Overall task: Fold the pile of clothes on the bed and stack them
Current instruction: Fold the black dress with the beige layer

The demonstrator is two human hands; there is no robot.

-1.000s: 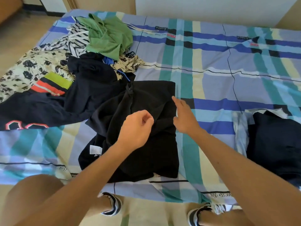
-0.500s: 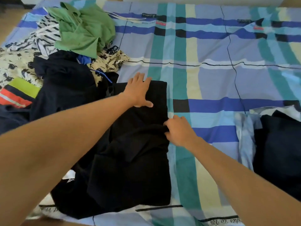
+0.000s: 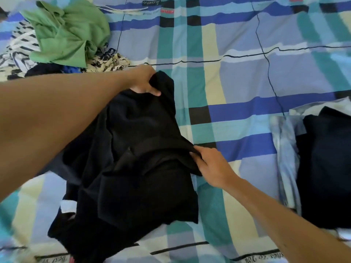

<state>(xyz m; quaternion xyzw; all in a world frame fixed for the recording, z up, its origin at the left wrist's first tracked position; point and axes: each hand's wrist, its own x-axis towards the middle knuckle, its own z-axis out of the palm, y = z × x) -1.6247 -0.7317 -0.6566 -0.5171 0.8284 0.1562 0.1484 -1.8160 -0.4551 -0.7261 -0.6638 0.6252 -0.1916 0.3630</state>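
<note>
the black garment (image 3: 144, 158) lies crumpled on the bed (image 3: 237, 76), close to the near edge and a little left of the middle, and its lower part is bunched in thick, uneven layers. the left hand (image 3: 145, 83) is clamped on the far end of the cloth, with the fingers curled under the edge and the thumb on top. the right hand (image 3: 210, 166) pinches the right side edge about halfway down. these two grips are not on matching corners, so i think a pull from here may stretch the cloth on a slant and give a crooked fold. the layers under the left arm are not flat, and wrinkles could be closed inside if the fold is made over them. the bottom of the garment reaches almost to the near edge of the bed, so a strong tug toward the person may let it slide over that edge. the left hand is also near the unfolded pile in the far left corner, where the green shirt (image 3: 66, 33) lies on a patterned garment (image 3: 112, 61), and a wide lift could catch those pieces. near the right edge the dark folded garment (image 3: 326, 168) rests on a pale blue one (image 3: 284, 149), and a loose fold put there may open and tip the stack.
</note>
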